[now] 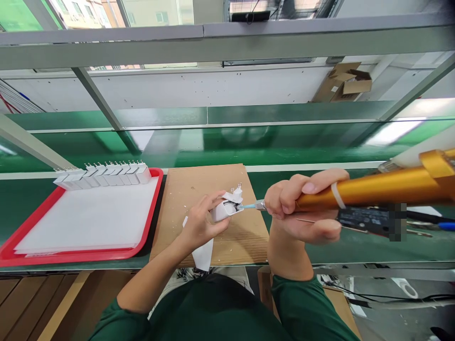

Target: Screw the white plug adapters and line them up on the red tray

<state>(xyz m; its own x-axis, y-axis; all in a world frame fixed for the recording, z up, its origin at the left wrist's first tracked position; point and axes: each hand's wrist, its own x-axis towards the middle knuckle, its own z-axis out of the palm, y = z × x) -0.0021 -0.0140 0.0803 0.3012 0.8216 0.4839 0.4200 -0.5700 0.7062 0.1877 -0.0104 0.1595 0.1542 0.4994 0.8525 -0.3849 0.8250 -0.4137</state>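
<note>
White case (219, 214) held to a gold tool (384, 185)

Over the cardboard (206, 180), the left hand (199, 220) grips the case with its fingers from 8 o'clock. At 3 o'clock, the right hand's (302, 203) fingers clasp the tool, its blue tip (250, 206) at the case. White blocks (103, 177) line a red tray (158, 182) toward 9 o'clock.

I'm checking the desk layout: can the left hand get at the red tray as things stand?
Probably yes: nothing tall stands between the left hand and the red tray, though that hand holds a white case.
</note>
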